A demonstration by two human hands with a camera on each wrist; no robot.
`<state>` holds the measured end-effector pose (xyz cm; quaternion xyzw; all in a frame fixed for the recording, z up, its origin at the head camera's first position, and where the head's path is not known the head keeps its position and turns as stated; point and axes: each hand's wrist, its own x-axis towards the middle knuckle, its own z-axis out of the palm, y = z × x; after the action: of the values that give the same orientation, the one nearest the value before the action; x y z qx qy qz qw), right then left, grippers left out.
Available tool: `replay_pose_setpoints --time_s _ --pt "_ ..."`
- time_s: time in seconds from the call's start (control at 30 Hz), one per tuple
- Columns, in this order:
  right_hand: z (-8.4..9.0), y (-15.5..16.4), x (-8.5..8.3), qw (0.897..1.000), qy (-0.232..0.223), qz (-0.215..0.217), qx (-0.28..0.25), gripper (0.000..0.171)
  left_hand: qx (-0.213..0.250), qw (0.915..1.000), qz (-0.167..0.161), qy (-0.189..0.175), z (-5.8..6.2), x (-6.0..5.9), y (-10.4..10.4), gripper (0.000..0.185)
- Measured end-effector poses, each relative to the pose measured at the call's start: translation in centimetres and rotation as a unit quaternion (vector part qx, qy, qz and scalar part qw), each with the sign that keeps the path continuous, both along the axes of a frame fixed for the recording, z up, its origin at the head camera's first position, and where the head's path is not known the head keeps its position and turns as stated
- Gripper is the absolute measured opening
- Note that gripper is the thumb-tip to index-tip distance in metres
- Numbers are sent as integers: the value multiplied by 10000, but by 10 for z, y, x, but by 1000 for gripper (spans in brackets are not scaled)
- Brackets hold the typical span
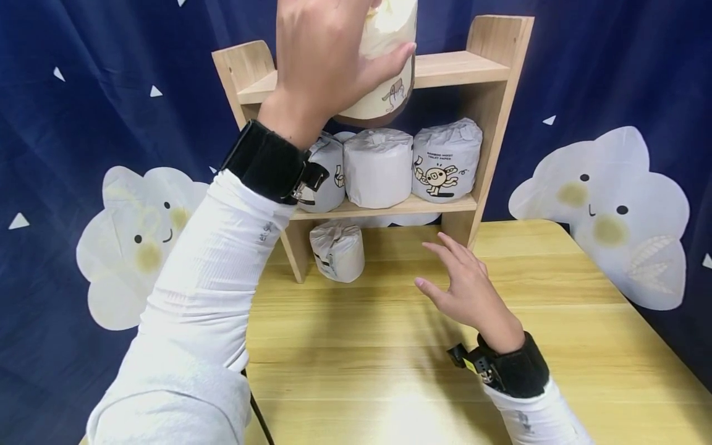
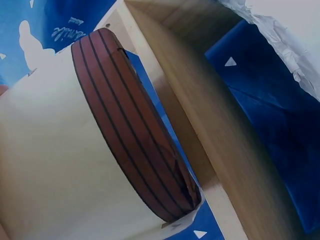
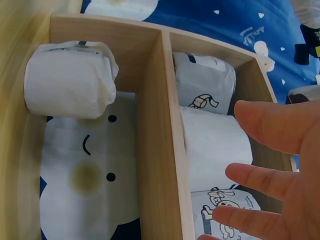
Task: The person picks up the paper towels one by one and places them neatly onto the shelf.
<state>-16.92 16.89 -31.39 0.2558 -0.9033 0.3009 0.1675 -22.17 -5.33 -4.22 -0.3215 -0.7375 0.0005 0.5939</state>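
High in the head view, my left hand [image 1: 319, 59] grips a wrapped toilet paper roll [image 1: 396, 77], holding it in front of the shelf's top board. In the left wrist view the roll's cream wrapper [image 2: 60, 145] ends in a brown striped band [image 2: 132, 130], close to the wooden shelf edge. My right hand [image 1: 470, 284] hovers over the table with fingers spread, in front of the shelf's lower right side, and holds nothing. Three wrapped rolls stand side by side on the middle board: one partly hidden roll [image 1: 328, 173], a plain white roll [image 1: 378, 170] and a printed roll [image 1: 447, 161].
A wooden shelf [image 1: 500, 111] stands at the back of the yellow wood table [image 1: 556, 296]. Under its middle board, at the left, another wrapped roll [image 1: 337, 251] sits on the table. Behind hangs a dark blue curtain [image 1: 612, 55] with cloud faces.
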Motion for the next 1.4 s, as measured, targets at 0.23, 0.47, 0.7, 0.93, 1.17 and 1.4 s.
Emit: replay_pose_setpoints --time_s 0.23,0.47,0.7,0.93,1.17,1.4 --pt "2 -3 2 10000 -46 -1 -12 61 249 9984 384 -330 13 -11 3 77" --pt "2 -6 4 9999 -122 0 -50 62 519 9955 482 -625 25 -22 4 73" --pt "0 -9 5 9999 -130 5 -104 62 532 9916 809 -858 30 -28 4 75" --pt "-2 -14 8 9998 -127 59 -112 61 504 9864 1058 -1155 36 -35 7 70" --pt "0 -16 11 9998 -194 8 -73 62 641 9640 1713 -1931 42 -40 13 65" --pt "0 -19 13 9998 -160 37 -80 62 753 9451 2057 -2427 44 -41 14 63"
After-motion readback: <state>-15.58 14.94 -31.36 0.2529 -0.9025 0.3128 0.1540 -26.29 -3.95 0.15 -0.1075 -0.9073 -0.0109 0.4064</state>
